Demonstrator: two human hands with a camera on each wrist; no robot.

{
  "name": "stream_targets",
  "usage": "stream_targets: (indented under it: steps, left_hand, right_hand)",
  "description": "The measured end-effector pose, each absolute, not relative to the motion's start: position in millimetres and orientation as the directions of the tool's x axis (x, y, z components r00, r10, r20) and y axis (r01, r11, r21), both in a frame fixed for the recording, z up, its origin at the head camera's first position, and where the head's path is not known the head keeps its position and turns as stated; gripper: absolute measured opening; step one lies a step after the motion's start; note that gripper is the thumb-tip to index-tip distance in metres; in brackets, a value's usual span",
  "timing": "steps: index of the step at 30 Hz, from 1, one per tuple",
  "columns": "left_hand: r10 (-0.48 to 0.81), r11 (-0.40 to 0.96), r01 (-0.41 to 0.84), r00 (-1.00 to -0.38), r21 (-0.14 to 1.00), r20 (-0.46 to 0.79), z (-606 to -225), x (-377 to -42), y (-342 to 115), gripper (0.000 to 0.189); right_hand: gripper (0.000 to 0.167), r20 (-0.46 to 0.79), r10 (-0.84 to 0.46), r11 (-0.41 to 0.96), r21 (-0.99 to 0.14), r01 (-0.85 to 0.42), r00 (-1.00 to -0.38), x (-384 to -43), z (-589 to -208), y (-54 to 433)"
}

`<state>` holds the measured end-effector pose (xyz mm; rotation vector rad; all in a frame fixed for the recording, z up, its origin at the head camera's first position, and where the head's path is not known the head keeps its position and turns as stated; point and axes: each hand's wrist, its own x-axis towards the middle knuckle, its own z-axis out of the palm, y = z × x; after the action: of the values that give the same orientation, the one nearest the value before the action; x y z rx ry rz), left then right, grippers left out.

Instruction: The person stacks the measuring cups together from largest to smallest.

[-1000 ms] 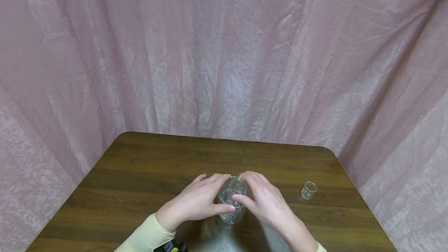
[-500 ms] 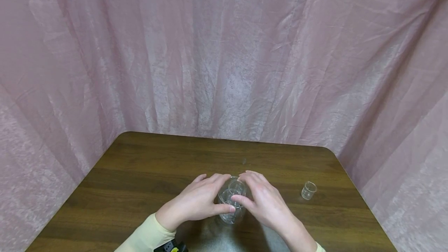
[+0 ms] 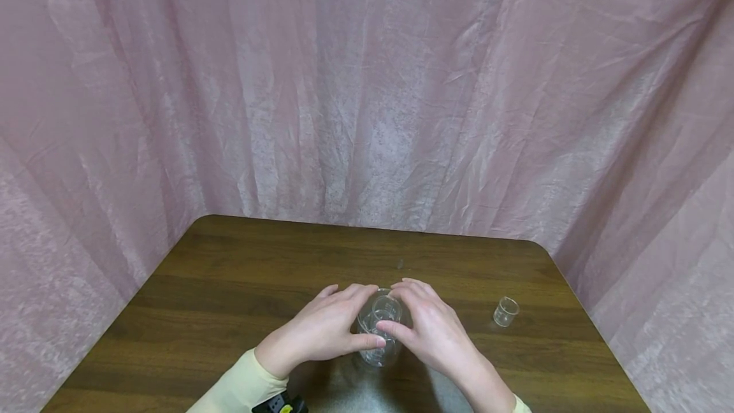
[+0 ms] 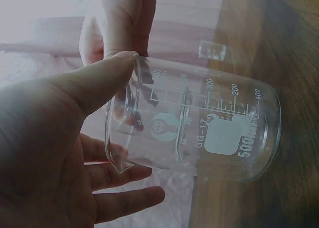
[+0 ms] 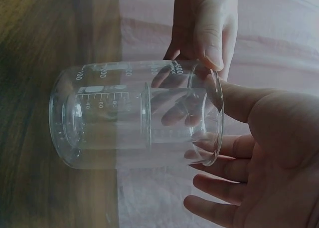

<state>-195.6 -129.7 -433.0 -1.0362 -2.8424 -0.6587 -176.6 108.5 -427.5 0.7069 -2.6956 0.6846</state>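
A clear 500 ml glass beaker (image 3: 373, 357) stands on the table near its front edge. My left hand (image 3: 327, 330) holds its rim, thumb on the near side and fingers beyond. Inside it sits a smaller beaker (image 5: 107, 123) with white graduations. My right hand (image 3: 432, 330) reaches over the mouth and pinches another small beaker (image 5: 174, 115) between thumb and fingertips. That one is upright, partly within the large beaker and above the inner one. Overlapping glass blurs where these two meet.
A tiny glass beaker (image 3: 506, 312) stands apart at the right on the brown wooden table (image 3: 258, 260). Pink curtains (image 3: 367, 113) hang behind the table and at its sides. A small faint mark (image 3: 400, 264) shows on the wood beyond the hands.
The right hand and its small beaker have shifted slightly left over the large beaker. My left hand and the tiny beaker on the right have kept their places.
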Motion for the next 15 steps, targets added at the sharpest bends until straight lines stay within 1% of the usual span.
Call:
stream_targets:
  steps: [4,15]
  left_hand:
    - [0.603,0.687,0.620,-0.778,0.379,0.179,-433.5,-195.8,-130.3,0.086]
    - [0.606,0.689,0.622,-0.776,0.373,0.176,-433.3,-195.7,-130.2,0.087]
  right_hand:
    - [0.042,0.367,-0.390,0.774,-0.366,-0.516,-0.845,-177.3,-427.3,106.5]
    - [0.045,0.316,-0.395,0.793,-0.358,-0.494,-0.863,-177.5,-421.0,102.0]
